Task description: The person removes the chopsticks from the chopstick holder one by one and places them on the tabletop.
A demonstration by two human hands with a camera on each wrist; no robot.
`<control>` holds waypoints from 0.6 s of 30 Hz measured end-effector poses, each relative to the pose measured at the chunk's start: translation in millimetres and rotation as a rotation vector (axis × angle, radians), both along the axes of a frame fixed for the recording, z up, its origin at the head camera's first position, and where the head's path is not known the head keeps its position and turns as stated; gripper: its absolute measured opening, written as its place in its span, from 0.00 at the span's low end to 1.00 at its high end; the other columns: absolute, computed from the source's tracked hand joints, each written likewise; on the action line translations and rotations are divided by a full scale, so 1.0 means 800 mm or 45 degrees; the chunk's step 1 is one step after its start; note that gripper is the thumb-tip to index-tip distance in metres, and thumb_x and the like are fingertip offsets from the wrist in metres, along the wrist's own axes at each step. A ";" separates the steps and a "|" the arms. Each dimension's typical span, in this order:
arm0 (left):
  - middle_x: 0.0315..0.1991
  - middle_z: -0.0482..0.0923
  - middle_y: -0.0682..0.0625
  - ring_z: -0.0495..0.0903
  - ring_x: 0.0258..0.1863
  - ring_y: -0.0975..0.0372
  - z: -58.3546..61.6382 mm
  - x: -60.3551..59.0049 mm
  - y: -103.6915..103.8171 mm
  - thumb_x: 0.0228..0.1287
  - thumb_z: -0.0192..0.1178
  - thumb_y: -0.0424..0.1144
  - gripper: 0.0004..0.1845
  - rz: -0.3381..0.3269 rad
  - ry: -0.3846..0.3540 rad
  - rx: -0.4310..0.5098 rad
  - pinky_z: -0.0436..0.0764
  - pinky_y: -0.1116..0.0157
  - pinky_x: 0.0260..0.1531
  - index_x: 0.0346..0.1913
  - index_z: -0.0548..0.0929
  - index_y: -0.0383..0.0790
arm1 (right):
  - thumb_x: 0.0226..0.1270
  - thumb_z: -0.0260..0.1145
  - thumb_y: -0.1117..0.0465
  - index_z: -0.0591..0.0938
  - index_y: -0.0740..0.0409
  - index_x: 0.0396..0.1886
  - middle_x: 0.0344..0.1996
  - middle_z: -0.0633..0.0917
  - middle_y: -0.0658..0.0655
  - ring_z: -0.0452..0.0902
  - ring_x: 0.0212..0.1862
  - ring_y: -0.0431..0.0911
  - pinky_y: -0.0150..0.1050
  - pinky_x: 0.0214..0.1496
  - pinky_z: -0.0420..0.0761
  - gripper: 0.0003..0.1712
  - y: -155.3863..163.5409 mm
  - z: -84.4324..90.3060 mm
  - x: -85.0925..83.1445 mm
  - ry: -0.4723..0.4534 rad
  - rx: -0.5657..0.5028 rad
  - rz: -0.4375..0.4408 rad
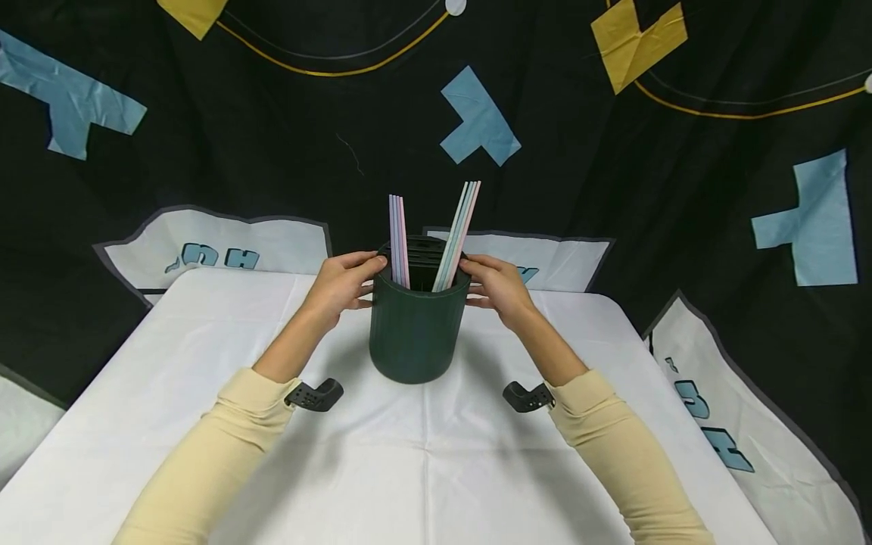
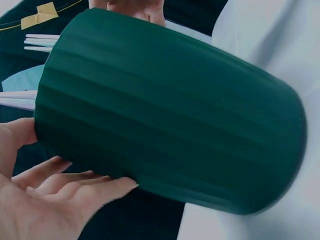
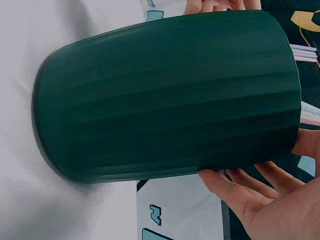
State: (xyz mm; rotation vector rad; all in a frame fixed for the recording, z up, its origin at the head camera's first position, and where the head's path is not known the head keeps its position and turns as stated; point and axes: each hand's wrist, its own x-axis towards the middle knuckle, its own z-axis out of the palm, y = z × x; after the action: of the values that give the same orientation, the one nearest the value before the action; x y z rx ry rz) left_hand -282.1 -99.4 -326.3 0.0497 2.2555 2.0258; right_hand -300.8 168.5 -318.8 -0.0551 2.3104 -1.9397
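White cloth is covering the table (image 1: 204, 424), with a black backdrop (image 1: 286, 144) bearing blue and yellow shapes hanging behind its far edge. Dark green ribbed holder (image 1: 413, 333) is standing upright near the middle of the far edge, its slotted top taking two bundles of pastel straws: the left bundle (image 1: 398, 238) sitting nearly upright, the right bundle (image 1: 459, 231) leaning rightward. Left hand (image 1: 338, 284) and right hand (image 1: 497, 286) are flanking the rim, fingers relaxed and mostly straight, touching the holder's upper wall without curling round it. Judged stage: straws are already sitting in their slots; the holder is being steadied or positioned, not lifted.
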 end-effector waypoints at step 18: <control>0.71 0.71 0.40 0.72 0.70 0.45 0.002 -0.026 -0.010 0.74 0.59 0.48 0.32 -0.167 -0.054 0.056 0.80 0.46 0.60 0.74 0.69 0.37 | 0.75 0.64 0.51 0.73 0.57 0.71 0.59 0.83 0.62 0.83 0.58 0.58 0.49 0.58 0.85 0.30 0.005 -0.005 -0.002 0.014 0.017 0.031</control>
State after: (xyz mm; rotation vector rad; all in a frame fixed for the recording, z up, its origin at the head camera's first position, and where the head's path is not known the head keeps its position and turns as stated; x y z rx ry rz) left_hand -302.7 -107.1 -324.3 0.1530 2.1235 1.9895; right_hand -302.2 172.8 -323.0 -0.0920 2.3181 -1.9173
